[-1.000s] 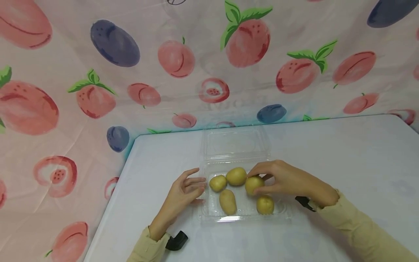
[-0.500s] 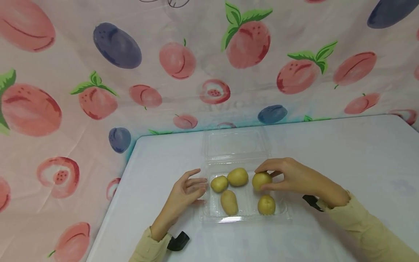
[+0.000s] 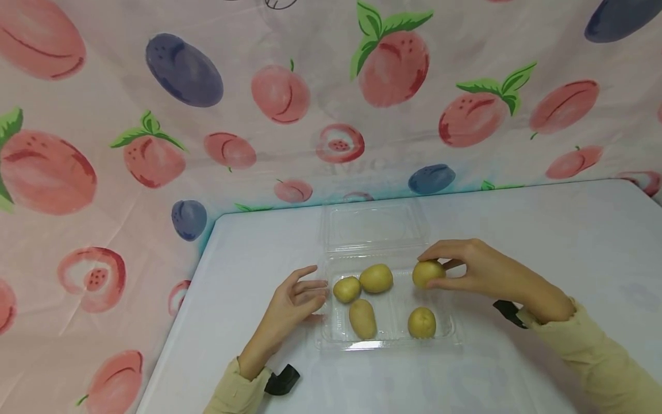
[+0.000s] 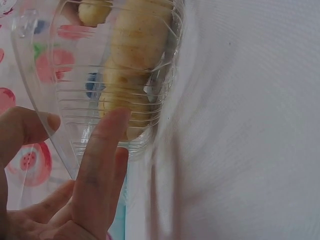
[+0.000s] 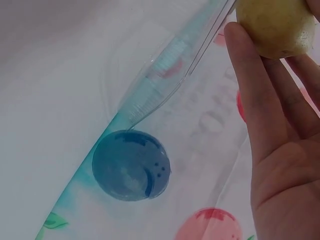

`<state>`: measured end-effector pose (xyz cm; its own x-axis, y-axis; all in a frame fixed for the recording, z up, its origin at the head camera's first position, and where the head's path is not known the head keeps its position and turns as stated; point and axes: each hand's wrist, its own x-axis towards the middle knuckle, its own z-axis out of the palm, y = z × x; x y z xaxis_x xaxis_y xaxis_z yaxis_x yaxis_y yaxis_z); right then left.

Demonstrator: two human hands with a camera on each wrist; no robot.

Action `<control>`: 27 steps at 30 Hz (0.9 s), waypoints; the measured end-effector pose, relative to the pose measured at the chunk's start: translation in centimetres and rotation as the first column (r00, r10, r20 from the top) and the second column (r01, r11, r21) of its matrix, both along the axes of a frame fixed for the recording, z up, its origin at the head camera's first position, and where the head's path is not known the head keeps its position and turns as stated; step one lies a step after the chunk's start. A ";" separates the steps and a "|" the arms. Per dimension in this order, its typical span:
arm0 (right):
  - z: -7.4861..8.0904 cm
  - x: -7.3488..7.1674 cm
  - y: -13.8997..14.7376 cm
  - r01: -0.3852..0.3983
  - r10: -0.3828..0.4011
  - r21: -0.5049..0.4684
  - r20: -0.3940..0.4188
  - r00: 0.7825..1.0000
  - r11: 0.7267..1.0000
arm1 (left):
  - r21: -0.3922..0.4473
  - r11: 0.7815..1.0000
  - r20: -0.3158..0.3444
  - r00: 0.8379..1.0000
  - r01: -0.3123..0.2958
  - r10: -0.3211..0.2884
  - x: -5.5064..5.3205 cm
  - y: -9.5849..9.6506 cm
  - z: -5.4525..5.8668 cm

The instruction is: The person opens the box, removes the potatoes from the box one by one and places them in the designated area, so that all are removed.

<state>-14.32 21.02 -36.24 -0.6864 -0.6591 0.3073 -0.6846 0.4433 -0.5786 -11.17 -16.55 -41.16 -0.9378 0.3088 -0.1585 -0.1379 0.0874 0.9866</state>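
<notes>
My right hand pinches a round yellow potato between thumb and fingers, at the back right of a clear plastic clamshell container. In the right wrist view the same potato sits at the fingertips. On the container's left side rests my left hand, fingers mostly extended; the left wrist view shows a finger against its ribbed wall. Inside lie a small potato, a larger potato and a long potato on the left, and a round potato at front right.
The container's transparent lid lies folded back toward the rear. A white table carries everything, its far edge meeting a fruit-patterned cloth. Black wrist mounts show below both sleeves.
My right hand has carried its potato rightward and slightly backward, away from the large potato beside it. The left hand has stayed at the container's left side.
</notes>
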 end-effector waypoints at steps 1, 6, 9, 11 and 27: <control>0.0 0.0 0.1 0.004 -0.004 0.004 0.001 1.000 1.000 | -0.002 1.000 -0.002 1.000 0.001 -0.001 0.0 0.0 0.0; 0.3 0.0 0.6 0.023 -0.023 0.016 -0.029 0.999 1.000 | 0.000 1.000 0.002 1.000 -0.003 0.003 0.1 0.0 0.0; 0.4 0.0 0.9 0.030 -0.030 0.011 -0.034 0.999 0.999 | 0.002 1.000 0.001 1.000 -0.004 0.004 0.1 0.1 0.1; 0.5 0.0 1.1 0.037 -0.036 0.008 -0.029 0.999 0.999 | 0.005 1.000 -0.001 1.000 -0.002 0.002 0.2 0.1 0.2; 0.3 -0.6 2.8 0.109 -0.108 0.018 -0.023 0.994 0.994 | -0.027 1.000 -0.002 1.000 0.001 -0.001 0.1 0.1 0.3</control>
<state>-14.87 23.80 -35.95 -0.7474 -0.5869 0.3114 -0.6444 0.5264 -0.5547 -11.09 -16.43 -40.84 -0.9378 0.3054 -0.1652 -0.1363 0.1138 0.9841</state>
